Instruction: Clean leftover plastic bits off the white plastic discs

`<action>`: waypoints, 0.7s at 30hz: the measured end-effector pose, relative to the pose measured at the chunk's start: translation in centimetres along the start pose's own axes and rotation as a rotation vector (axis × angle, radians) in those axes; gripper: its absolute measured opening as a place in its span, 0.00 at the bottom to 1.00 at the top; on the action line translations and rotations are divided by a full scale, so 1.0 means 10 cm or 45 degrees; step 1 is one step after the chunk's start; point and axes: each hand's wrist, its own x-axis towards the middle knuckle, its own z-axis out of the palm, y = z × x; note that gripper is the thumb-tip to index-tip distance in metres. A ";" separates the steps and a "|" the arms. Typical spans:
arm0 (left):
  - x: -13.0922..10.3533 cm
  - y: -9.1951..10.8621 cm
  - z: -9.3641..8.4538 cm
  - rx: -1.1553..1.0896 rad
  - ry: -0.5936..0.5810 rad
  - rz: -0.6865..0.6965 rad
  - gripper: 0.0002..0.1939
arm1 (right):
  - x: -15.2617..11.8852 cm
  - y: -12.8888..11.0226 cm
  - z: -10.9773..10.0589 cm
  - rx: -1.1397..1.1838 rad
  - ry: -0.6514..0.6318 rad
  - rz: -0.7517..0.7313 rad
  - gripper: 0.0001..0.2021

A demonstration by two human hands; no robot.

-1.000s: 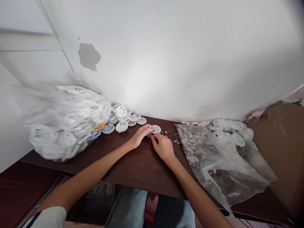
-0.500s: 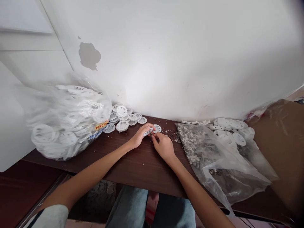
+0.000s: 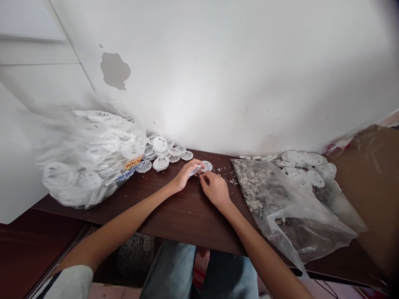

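My left hand (image 3: 184, 174) is closed around a round white plastic disc (image 3: 194, 169), which it holds tilted above the table. Close against it, my right hand (image 3: 215, 187) has thumb and forefinger pinched at the disc's lower edge. A thin, slender piece shows between those fingertips, too small to name. Just behind the hands another white disc (image 3: 207, 166) lies flat on the table. Small loose pieces (image 3: 230, 176) are scattered to the right of it.
On the left, a big clear bag (image 3: 93, 162) bulges with white discs, and a pile of slotted discs (image 3: 160, 151) lies beside it. At right are a plastic bag of tiny parts (image 3: 258, 182), more white pieces (image 3: 304, 164) and a brown cardboard box (image 3: 370, 182). A wall (image 3: 199, 83) rises behind the table.
Both hands keep nearly the same place and hold at the disc. The whole view has shifted slightly; nothing has been let go or newly taken up.
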 end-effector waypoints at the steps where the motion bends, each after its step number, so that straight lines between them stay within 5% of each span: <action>1: 0.00 0.00 0.00 0.003 -0.001 0.000 0.17 | 0.00 0.00 0.00 -0.007 -0.002 0.001 0.09; 21: 0.01 -0.01 0.00 0.087 -0.005 -0.009 0.17 | -0.01 0.01 0.01 -0.083 -0.014 0.019 0.09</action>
